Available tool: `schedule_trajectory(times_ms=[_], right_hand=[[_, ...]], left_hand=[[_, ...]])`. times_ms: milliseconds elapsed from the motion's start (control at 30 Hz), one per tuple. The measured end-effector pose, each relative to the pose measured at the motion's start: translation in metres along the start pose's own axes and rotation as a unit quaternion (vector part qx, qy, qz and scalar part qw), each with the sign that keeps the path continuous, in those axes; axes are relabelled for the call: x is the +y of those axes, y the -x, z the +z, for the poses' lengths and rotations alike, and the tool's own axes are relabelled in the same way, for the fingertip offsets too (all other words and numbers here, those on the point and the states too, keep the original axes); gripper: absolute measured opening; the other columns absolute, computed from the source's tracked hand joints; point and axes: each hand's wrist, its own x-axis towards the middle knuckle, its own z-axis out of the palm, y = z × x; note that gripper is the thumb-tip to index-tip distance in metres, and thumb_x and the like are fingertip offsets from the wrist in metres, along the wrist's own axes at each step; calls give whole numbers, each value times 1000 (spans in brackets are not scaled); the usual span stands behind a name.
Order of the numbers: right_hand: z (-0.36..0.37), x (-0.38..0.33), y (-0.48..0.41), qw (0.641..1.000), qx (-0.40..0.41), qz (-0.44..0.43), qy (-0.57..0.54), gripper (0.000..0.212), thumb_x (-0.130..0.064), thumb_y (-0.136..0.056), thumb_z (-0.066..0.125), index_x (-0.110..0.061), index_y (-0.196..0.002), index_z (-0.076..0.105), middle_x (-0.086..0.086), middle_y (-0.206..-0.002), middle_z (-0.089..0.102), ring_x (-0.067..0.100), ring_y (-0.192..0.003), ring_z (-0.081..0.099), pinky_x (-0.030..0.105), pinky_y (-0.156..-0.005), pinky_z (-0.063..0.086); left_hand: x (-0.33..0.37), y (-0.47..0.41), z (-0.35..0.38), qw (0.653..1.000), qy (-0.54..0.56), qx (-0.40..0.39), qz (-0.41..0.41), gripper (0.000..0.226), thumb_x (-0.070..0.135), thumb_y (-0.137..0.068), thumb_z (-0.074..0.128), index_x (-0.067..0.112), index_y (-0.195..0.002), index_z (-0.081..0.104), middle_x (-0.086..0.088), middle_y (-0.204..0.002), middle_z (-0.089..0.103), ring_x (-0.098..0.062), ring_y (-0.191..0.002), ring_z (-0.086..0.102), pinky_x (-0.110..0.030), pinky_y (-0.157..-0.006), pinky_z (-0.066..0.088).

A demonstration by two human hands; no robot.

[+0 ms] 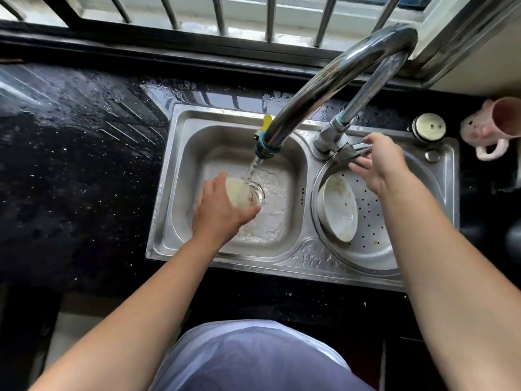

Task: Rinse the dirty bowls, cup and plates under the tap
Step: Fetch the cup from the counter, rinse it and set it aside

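My left hand (218,210) grips a pale bowl (238,191) low in the left basin of the steel sink (180,176), under the running water from the tap (324,91). Water pools around the drain beside the bowl. My right hand (377,162) rests on the tap's lever (356,149) at the spout base, fingers curled around it. A white plate (339,207) with faint stains leans on edge inside the round perforated basket (372,210) in the right basin.
A pink mug (490,128) lies on its side on the black speckled counter (70,165) at far right, next to a round cap (429,127). The counter is wet. Window bars (220,12) run along the back.
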Motion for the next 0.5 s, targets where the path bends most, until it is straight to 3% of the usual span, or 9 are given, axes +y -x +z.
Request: schedule_trajectory(times_ms=[100, 167, 267, 333, 433, 500], right_hand=[[9, 0, -2, 1000, 11, -2, 18, 25, -21, -83, 59, -15, -107, 59, 10, -119, 57, 30, -113, 67, 41, -83, 61], [13, 5, 0, 999, 20, -11, 37, 42, -24, -79, 60, -14, -119, 55, 10, -132, 57, 26, -109, 67, 42, -90, 60], [16, 13, 2, 998, 28, -26, 54, 42, -25, -77, 60, -15, -118, 55, 9, -131, 59, 22, -106, 64, 42, -94, 59], [17, 13, 2, 997, 15, -38, 63, 40, -29, -74, 59, -20, -112, 51, 4, -127, 59, 20, -102, 63, 42, -95, 58], [17, 9, 0, 997, 2, -43, 70, 47, -31, -74, 61, -26, -118, 46, 2, -121, 52, 16, -81, 56, 43, -98, 57], [16, 9, 0, 996, -2, -44, 75, 49, -31, -73, 60, -30, -118, 39, 3, -132, 56, 18, -86, 60, 44, -99, 55]], left_hand=[[-2, 1, 0, 995, -74, 29, 63, 107, 64, -63, 82, 23, -151, 37, -5, -145, 49, -33, -126, 50, -51, -106, 41], [-5, 0, -1, 992, -89, 28, 87, 106, 63, -65, 83, 24, -152, 37, -3, -146, 48, -33, -124, 50, -51, -106, 41], [-11, 0, 0, 992, -83, 24, 93, 107, 63, -65, 85, 25, -153, 38, -1, -149, 48, -31, -127, 49, -50, -107, 40], [-16, -1, 2, 996, -47, 9, 81, 109, 62, -63, 87, 26, -153, 40, -1, -150, 47, -31, -130, 49, -46, -108, 41], [-20, -5, 3, 996, 67, -49, 16, 109, 67, -57, 86, 28, -150, 45, 1, -145, 52, -24, -127, 54, -33, -104, 43], [-19, -6, 3, 982, 158, -86, -49, 105, 71, -53, 83, 30, -144, 51, 3, -136, 61, -21, -121, 60, -35, -102, 50]])
